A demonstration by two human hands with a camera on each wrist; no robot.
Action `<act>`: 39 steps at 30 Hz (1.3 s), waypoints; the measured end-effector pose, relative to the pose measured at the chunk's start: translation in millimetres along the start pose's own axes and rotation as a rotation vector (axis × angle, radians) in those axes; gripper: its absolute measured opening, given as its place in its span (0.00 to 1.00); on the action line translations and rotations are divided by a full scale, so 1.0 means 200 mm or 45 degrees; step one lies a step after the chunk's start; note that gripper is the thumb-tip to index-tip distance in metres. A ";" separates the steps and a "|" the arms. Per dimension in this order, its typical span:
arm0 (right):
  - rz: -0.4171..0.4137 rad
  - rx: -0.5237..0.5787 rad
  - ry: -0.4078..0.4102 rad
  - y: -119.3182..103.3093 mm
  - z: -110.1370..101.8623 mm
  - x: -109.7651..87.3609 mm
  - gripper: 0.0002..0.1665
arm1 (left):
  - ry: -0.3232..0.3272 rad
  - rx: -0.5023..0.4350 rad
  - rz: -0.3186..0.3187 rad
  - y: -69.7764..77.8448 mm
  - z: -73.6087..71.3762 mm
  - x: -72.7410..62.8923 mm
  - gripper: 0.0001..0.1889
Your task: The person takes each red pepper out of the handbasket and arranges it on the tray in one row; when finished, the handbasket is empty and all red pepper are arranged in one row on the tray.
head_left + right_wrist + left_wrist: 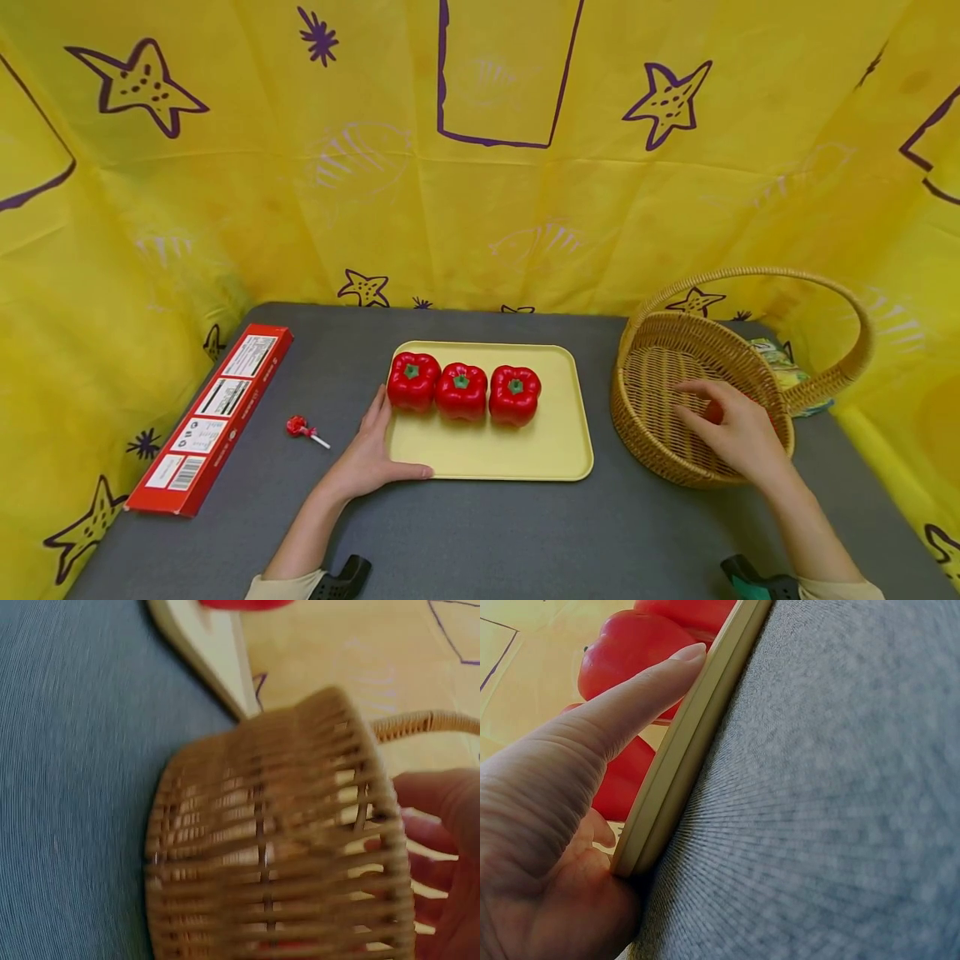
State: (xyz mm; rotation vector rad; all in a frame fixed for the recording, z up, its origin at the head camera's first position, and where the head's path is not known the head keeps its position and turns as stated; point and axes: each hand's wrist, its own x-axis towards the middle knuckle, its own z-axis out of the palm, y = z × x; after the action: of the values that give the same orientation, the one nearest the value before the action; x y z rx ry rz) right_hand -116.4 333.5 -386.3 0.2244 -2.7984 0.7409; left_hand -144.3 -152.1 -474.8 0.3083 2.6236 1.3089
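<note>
A pale yellow tray (480,458) carries three red bell peppers with green stems, the left pepper (414,382), the middle pepper (461,392) and the right pepper (514,396). My left hand (367,454) rests on the tray's front left corner, its straight thumb along the front rim and its fingers along the left side. Inside a round wicker basket (637,417), my right hand (738,429) reaches down with thumb and index finger spread apart. Something glossy and red (713,412) shows between them, mostly hidden by the hand; I cannot tell whether the fingers touch it.
Left of the tray lies a wrapped red lollipop (306,428). Farther left is a long red box (210,421) with white labels. The basket's tall handle (750,273) arches above it, and a colourful packet (783,367) lies behind it. Yellow patterned cloth (480,217) hangs around the grey table.
</note>
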 end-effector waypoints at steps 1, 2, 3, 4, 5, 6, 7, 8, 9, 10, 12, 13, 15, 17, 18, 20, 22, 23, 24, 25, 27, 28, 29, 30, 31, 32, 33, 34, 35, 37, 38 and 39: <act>-0.009 -0.054 0.007 0.01 0.00 0.00 0.19 | -0.003 0.002 -0.004 0.00 0.00 0.00 0.71; -0.015 -0.097 0.005 0.02 -0.01 0.00 0.20 | -0.005 0.005 -0.007 0.00 0.00 0.00 0.71; -0.018 -0.135 0.004 0.03 -0.01 -0.01 0.20 | -0.009 0.006 -0.013 0.00 0.00 0.00 0.71; -0.011 -0.164 0.003 0.03 -0.01 -0.01 0.21 | -0.012 0.007 -0.018 0.01 0.00 0.00 0.71; -0.004 -0.191 0.005 0.04 -0.02 -0.01 0.21 | -0.014 0.006 -0.020 0.01 -0.01 0.00 0.71; 0.008 -0.220 0.007 0.05 -0.02 -0.01 0.22 | -0.015 0.005 -0.022 0.01 -0.01 0.00 0.71; 0.015 -0.244 0.012 0.05 -0.02 -0.02 0.22 | -0.017 0.005 -0.025 0.01 -0.01 0.00 0.71; 0.021 -0.262 0.015 0.06 -0.02 -0.02 0.22 | -0.018 0.006 -0.027 0.01 -0.01 0.00 0.71; 0.032 -0.274 0.009 0.06 -0.02 -0.02 0.23 | -0.019 0.004 -0.030 0.01 -0.01 0.00 0.71; 0.043 -0.284 0.000 0.07 -0.03 -0.02 0.24 | -0.020 0.004 -0.030 0.01 -0.01 0.00 0.71; 0.058 -0.308 -0.021 0.08 -0.03 -0.03 0.26 | -0.021 0.005 -0.034 0.01 -0.01 0.00 0.71; 0.055 -0.315 -0.031 0.09 -0.03 -0.03 0.27 | -0.021 0.005 -0.035 0.01 -0.01 0.00 0.71; 0.061 -0.326 -0.062 0.10 -0.04 -0.04 0.29 | -0.022 0.004 -0.036 0.01 -0.01 0.00 0.71; 0.064 -0.334 -0.081 0.12 -0.04 -0.04 0.31 | -0.022 0.000 -0.037 0.01 -0.01 0.00 0.71; 0.069 -0.336 -0.089 0.12 -0.04 -0.04 0.32 | -0.023 -0.003 -0.038 0.01 -0.01 0.00 0.70; 0.084 -0.337 -0.107 0.14 -0.04 -0.04 0.33 | -0.023 -0.008 -0.039 0.01 -0.01 0.00 0.70; 0.094 -0.339 -0.123 0.15 -0.04 -0.05 0.34 | -0.022 -0.009 -0.036 0.01 -0.01 0.00 0.70; 0.098 -0.342 -0.132 0.15 -0.04 -0.05 0.35 | -0.021 -0.008 -0.036 0.01 -0.01 0.00 0.70; 0.105 -0.341 -0.148 0.16 -0.04 -0.05 0.36 | -0.022 -0.007 -0.034 0.01 -0.01 0.00 0.70; 0.108 -0.345 -0.163 0.16 -0.04 -0.05 0.37 | -0.021 -0.005 -0.031 0.01 -0.01 0.00 0.70; 0.108 -0.355 -0.192 0.17 -0.04 -0.05 0.39 | -0.021 -0.003 -0.029 0.01 -0.01 0.00 0.70; 0.108 -0.360 -0.206 0.18 -0.04 -0.05 0.40 | -0.022 -0.001 -0.029 0.00 -0.01 0.00 0.70; 0.108 -0.364 -0.216 0.18 -0.04 -0.05 0.40 | -0.021 0.000 -0.027 0.00 0.00 0.00 0.70; 0.105 -0.370 -0.225 0.19 -0.04 -0.05 0.41 | -0.019 0.000 -0.024 0.00 0.00 0.00 0.70; 0.105 -0.377 -0.239 0.19 -0.04 -0.05 0.42 | -0.019 0.000 -0.024 0.00 0.00 0.00 0.70; 0.105 -0.383 -0.256 0.19 -0.04 -0.05 0.43 | -0.018 0.001 -0.023 0.00 0.00 0.00 0.70; 0.105 -0.389 -0.272 0.20 -0.04 -0.05 0.44 | -0.013 -0.001 -0.016 0.00 0.00 0.00 0.71; 0.106 -0.396 -0.287 0.20 -0.04 -0.04 0.45 | -0.009 -0.004 -0.012 0.00 0.00 0.00 0.71; 0.107 -0.403 -0.301 0.20 -0.04 -0.04 0.46 | -0.004 -0.007 -0.007 0.00 0.00 0.00 0.71; 0.105 -0.417 -0.320 0.21 -0.03 -0.04 0.47 | 0.004 -0.017 -0.001 0.00 0.00 0.00 0.71; 0.099 -0.423 -0.320 0.21 -0.03 -0.03 0.48 | 0.007 -0.022 0.001 0.00 0.00 0.00 0.71; 0.092 -0.430 -0.313 0.22 -0.02 -0.03 0.48 | 0.011 -0.030 0.003 0.00 0.00 -0.01 0.71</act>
State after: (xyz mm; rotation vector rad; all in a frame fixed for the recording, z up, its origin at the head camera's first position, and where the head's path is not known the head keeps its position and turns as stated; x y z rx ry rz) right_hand -118.4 373.9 -404.7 0.1620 -3.1202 0.2578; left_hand -142.9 -151.7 -475.1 0.3031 2.6134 1.3437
